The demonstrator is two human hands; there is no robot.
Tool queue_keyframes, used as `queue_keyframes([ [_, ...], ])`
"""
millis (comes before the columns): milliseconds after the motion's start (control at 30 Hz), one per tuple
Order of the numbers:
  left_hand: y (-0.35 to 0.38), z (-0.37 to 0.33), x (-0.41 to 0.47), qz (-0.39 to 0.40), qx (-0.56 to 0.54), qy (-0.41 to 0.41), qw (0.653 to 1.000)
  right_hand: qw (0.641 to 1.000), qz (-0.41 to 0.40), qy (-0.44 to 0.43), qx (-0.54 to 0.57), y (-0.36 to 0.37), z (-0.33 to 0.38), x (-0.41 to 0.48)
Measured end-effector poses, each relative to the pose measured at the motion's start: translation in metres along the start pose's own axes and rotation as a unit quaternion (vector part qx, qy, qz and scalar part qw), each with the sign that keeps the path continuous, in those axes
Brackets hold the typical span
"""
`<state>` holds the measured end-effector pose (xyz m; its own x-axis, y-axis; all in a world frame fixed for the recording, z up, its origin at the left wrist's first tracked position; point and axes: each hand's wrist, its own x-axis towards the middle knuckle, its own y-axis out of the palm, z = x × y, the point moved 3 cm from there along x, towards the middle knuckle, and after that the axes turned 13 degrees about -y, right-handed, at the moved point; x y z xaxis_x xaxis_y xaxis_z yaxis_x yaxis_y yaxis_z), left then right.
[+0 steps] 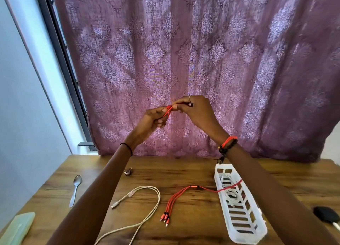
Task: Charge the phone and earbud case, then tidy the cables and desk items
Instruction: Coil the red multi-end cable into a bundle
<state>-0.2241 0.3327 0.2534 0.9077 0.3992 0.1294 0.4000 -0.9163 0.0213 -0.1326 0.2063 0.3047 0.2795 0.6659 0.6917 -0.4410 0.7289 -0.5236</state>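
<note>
A: In the head view, which step is in hand?
B: I judge it is the tidying of the cables. The left hand [156,118] and the right hand [195,110] are raised close together in front of the curtain [184,51]. Both pinch the red charging cable [168,110] near one end. A small metal part, perhaps its plug, shows in the right hand.
A: And the other part of this cable?
B: It comes out from behind the right forearm, crosses the white plastic basket [239,232] and lies on the worktop [184,169]. There it divides at a joint into three short tails, and their connectors lie together near the front.
A: What does the next move call for?
B: Probably to fold the cable into loops between the hands. The long part should be drawn up slowly, because it rests across the basket and could drag it. The connectors may also catch on the white cable [156,204], which lies loose just beside them.
A: Do you see the phone or the earbud case?
B: I cannot find the phone. A pale green box [18,228] is at the front left corner and a black object [326,214] at the right edge, but I cannot tell what they are.
A: And the room?
B: The worktop is brown wood with a clear grain. A spoon [75,189] lies at its left side, and a coiled white wire is inside the basket. Behind the worktop are the purple patterned curtain, a dark window frame [60,60] and a pale wall [22,97].
</note>
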Motion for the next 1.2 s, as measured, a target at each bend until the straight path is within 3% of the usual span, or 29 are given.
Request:
queue_keyframes([
  [167, 0.002, -0.004, -0.003, 0.032, -0.076, -0.024, 0.996, 0.996, -0.03, 0.005, 0.082, 0.001, -0.006, 0.005],
  [433, -0.002, -0.011, -0.007, 0.047, -0.087, -0.044, 0.994, 0.988, -0.025, 0.005, 0.151, 0.007, -0.011, 0.008],
  [667, 0.0, -0.012, -0.01, 0.08, -0.307, -0.064, 0.946, 0.968, -0.034, 0.062, 0.241, 0.017, -0.002, 0.009],
  [900, 0.004, -0.009, -0.006, 0.093, -0.428, -0.03, 0.899, 0.915, -0.078, 0.145, 0.369, 0.038, -0.011, 0.003],
  [1100, 0.006, -0.008, 0.0, 0.067, -0.497, -0.01, 0.865, 0.901, -0.134, 0.168, 0.378, 0.057, -0.013, -0.004],
  [1200, 0.003, -0.008, 0.003, 0.043, -0.505, -0.001, 0.862, 0.916, -0.138, 0.167, 0.338, 0.062, -0.015, -0.009],
])
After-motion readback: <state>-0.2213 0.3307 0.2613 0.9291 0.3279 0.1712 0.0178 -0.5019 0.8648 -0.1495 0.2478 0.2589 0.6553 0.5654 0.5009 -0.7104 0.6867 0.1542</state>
